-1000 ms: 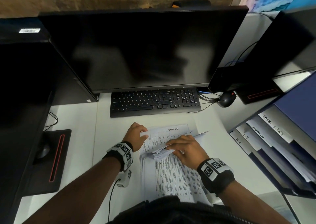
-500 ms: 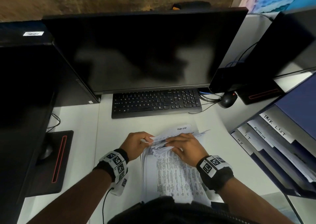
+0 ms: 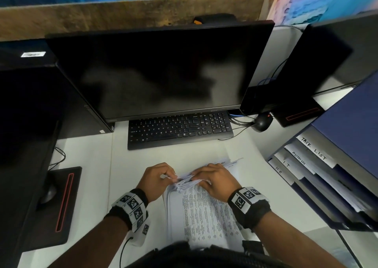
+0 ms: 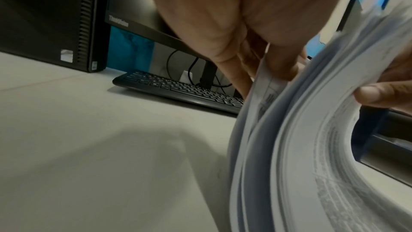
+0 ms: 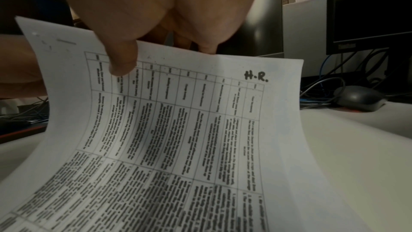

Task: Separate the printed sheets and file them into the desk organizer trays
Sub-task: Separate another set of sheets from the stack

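Note:
A stack of printed sheets (image 3: 206,212) lies on the white desk (image 3: 86,177) in front of me, its far end curled up and fanned. My left hand (image 3: 157,178) pinches the far left corner of the lifted sheets (image 4: 278,130). My right hand (image 3: 212,178) grips the bent-up far edge, thumb on the top sheet (image 5: 178,130), which carries a printed table and a handwritten "H.R." at its corner. The blue desk organizer (image 3: 327,177) stands at the right with trays labelled TASK LIST, ADMIN, IT and HR, each holding paper.
A black keyboard (image 3: 180,129) sits just beyond the papers under a dark monitor (image 3: 159,71). A mouse (image 3: 262,122) and cables lie at the right behind it. A PC tower (image 3: 30,104) and second monitor stand at left, with a monitor base (image 3: 59,204).
The curled far end of the stack has been drawn nearer, and both hands have come closer together on it. The "TASK LIST" heading seen earlier is now hidden.

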The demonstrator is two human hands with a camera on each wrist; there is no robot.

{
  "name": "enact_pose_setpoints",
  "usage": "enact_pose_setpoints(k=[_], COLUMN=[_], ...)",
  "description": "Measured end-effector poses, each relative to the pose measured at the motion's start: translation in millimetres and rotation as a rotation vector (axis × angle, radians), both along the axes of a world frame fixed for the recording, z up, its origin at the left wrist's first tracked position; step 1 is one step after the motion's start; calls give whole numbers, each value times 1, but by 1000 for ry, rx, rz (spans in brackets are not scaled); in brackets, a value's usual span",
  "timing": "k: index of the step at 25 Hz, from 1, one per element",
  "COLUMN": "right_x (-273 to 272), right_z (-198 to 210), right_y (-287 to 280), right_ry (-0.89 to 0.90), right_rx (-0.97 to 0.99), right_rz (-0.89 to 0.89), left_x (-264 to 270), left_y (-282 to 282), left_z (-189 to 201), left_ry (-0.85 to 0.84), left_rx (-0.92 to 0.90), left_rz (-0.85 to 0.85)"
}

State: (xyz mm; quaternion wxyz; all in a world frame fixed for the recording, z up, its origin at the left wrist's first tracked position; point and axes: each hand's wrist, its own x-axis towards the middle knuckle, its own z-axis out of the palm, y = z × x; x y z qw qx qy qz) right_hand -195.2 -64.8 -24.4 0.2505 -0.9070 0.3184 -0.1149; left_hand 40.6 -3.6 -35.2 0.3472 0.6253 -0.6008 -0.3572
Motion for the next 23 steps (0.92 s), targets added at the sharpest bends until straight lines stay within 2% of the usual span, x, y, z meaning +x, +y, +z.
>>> enact_pose_setpoints(k=[3, 7, 11, 16, 20, 23], right_x=[4, 12, 16, 15, 11, 3], right_z=[7, 15, 14, 11, 8, 6], right_y=[-3, -7, -2, 1, 4, 5], right_ry=[15, 78, 100, 93, 49, -38], right_rx=[-22, -94, -210, -214, -217, -181], right_rz=[5, 42, -5, -119, -125, -132], left_x=[-3, -7, -8, -16, -16, -23], left_y=[4, 5, 3, 7, 20, 29], left_z=[2, 6, 10, 2, -3, 5], left_ry=[56, 86, 7, -47, -119, 4], left_rx=[74, 150, 89, 99, -26, -44], left_rz=[54, -45, -93, -40, -22, -114])
